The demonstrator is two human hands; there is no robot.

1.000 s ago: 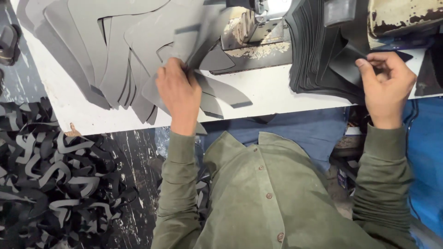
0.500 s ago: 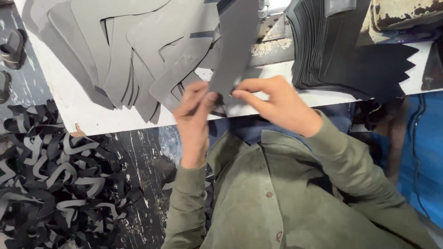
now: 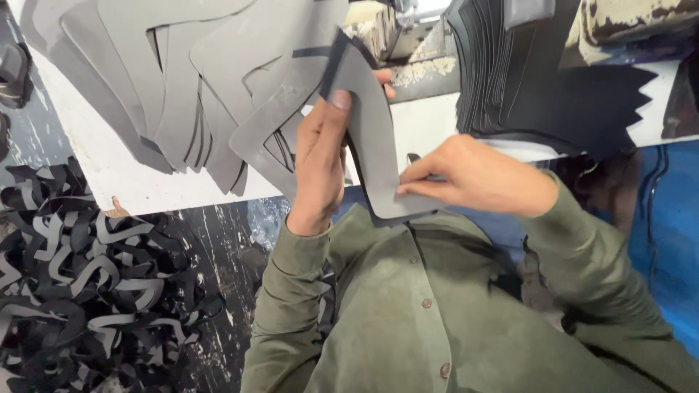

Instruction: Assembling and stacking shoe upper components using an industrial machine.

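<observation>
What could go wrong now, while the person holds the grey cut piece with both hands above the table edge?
The grey cut piece is pinched only at its edges by the left hand and right hand, so it might bend or slip. It hangs past the white table edge, so if dropped it could fall among the black scraps on the floor. An elbow may also disturb the dark stack.

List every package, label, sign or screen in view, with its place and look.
None is in view: no package, label, sign or screen. The left hand and right hand hold a plain grey cut piece; more unmarked grey pieces lie on the white table.
</observation>
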